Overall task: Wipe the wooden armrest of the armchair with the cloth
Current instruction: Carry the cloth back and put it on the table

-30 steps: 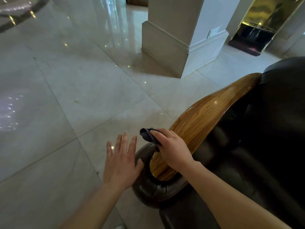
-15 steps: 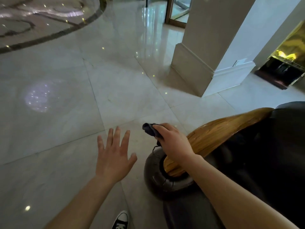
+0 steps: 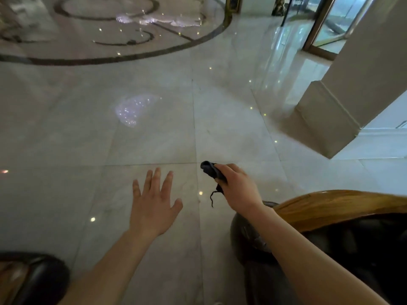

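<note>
The wooden armrest (image 3: pixel 343 205) curves along the top of a dark leather armchair (image 3: pixel 361 249) at the lower right. My right hand (image 3: pixel 239 188) is closed around a small dark cloth (image 3: pixel 210 169), held in the air just past the armrest's front end, off the wood. A loose thread dangles from the cloth. To the left, my left hand (image 3: pixel 154 203) hovers over the floor with fingers spread, holding nothing.
Polished marble floor (image 3: pixel 154 128) spreads ahead, with a dark circular inlay at the far left. A square white pillar (image 3: pixel 352 95) stands at the right. Another dark leather seat arm (image 3: pixel 33 278) shows at the bottom left corner. A glass door (image 3: pixel 330 23) is at the far right.
My right hand with the cloth has come off the front of the armrest and moved forward over the floor. The view has tilted up and turned left, away from the chair.
</note>
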